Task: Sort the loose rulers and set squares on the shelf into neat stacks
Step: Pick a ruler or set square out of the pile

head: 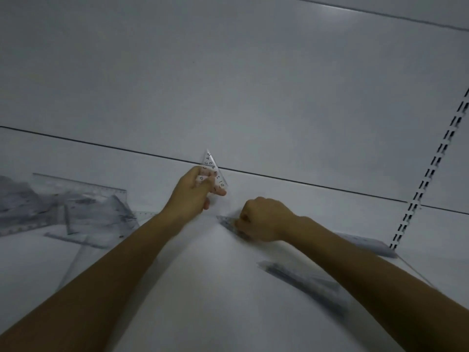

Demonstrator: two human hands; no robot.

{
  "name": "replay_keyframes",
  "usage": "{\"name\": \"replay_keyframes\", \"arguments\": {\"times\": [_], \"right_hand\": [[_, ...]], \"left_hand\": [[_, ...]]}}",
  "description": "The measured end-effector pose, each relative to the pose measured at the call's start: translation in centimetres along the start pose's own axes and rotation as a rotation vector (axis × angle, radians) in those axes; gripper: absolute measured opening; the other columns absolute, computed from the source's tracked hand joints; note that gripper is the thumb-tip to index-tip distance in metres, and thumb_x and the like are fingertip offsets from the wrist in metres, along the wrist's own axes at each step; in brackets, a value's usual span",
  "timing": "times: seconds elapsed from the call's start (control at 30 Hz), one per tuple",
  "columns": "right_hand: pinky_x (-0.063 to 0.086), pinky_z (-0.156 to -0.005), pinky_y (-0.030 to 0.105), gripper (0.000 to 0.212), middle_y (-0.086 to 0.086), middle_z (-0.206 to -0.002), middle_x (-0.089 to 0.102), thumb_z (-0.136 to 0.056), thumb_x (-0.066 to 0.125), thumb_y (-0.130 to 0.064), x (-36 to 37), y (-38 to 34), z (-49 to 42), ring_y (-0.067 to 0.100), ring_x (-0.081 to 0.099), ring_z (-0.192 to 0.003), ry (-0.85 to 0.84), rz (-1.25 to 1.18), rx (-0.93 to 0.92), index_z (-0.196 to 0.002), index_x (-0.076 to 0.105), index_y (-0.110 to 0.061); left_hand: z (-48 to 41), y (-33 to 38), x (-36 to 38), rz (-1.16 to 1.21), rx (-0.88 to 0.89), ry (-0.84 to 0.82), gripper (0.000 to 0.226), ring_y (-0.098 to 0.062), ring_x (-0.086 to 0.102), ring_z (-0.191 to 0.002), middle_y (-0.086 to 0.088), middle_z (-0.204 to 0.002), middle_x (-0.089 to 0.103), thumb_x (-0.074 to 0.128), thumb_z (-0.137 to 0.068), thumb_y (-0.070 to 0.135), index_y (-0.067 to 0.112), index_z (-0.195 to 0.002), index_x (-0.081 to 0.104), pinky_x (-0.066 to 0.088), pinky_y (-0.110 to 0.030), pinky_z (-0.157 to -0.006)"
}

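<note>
The left hand pinches a small clear set square, whose tip rises above the fingertips across the back panel's lower edge. The right hand curls its fingers onto a second set square lying flat on the shelf. A loose pile lies left of the left fingers. Bare white shelf shows between the hands.

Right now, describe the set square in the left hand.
On the white shelf, find the left hand near the dark seam. It holds a small clear set square, point up. Unlike the pile at left, it is off the shelf.
</note>
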State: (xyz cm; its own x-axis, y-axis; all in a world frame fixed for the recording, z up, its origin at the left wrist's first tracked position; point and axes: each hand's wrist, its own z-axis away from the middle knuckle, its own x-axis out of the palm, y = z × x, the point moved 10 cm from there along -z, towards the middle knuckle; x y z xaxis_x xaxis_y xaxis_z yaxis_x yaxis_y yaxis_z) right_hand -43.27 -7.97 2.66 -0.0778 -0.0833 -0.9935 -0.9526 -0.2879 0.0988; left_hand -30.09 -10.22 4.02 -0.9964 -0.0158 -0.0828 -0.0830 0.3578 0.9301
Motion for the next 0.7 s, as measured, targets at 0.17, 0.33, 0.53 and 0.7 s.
{"name": "replay_keyframes", "arguments": {"times": [0.17,0.33,0.53,0.7], "right_hand": [[0.042,-0.074,0.029,0.027,0.002,-0.104,0.066,-0.092,0.052,-0.032,-3.9,0.1,1.8,0.024,0.063,-0.089,0.340,0.087,-0.129,-0.112,0.065,-0.019],[0.043,-0.064,0.030,0.025,0.009,-0.104,0.066,-0.081,0.073,-0.025,-7.9,-1.6,5.9,0.026,0.063,-0.080,0.758,0.176,-0.413,-0.103,0.067,-0.014],[0.047,-0.061,0.033,0.024,-0.003,-0.080,0.070,-0.091,0.048,-0.027,-8.0,-2.8,6.9,0.018,0.063,-0.067,0.650,0.163,-0.509,-0.088,0.070,-0.019],[0.045,-0.053,0.030,0.020,-0.003,-0.045,0.047,-0.074,0.062,-0.009,-6.4,-0.8,5.9,0.020,0.041,-0.037,0.642,0.322,-0.291,-0.057,0.053,-0.016]], "left_hand": [[0.3,-0.5,1.7,0.131,-0.116,-0.132,0.018,-0.009,0.039,-0.042,0.000,-0.069,0.068,0.040,-0.098,0.016,0.013,-0.108,0.056,0.029,-0.016,-0.038],[0.9,-0.5,2.8,0.035,-0.115,-0.235,0.026,-0.007,0.029,-0.040,0.006,-0.046,0.039,0.046,-0.098,0.028,0.011,-0.094,0.065,0.023,-0.018,-0.038],[2.5,-0.6,4.6,-0.166,-0.122,-0.369,0.031,-0.011,0.035,-0.047,0.003,-0.054,0.044,0.047,-0.096,0.039,0.022,-0.074,0.059,0.028,-0.022,-0.048],[2.0,2.7,1.6,-0.947,0.387,0.031,0.041,-0.019,0.056,-0.099,0.002,-0.109,0.061,0.035,-0.097,0.044,0.025,-0.133,0.045,0.042,-0.032,-0.077]]}}
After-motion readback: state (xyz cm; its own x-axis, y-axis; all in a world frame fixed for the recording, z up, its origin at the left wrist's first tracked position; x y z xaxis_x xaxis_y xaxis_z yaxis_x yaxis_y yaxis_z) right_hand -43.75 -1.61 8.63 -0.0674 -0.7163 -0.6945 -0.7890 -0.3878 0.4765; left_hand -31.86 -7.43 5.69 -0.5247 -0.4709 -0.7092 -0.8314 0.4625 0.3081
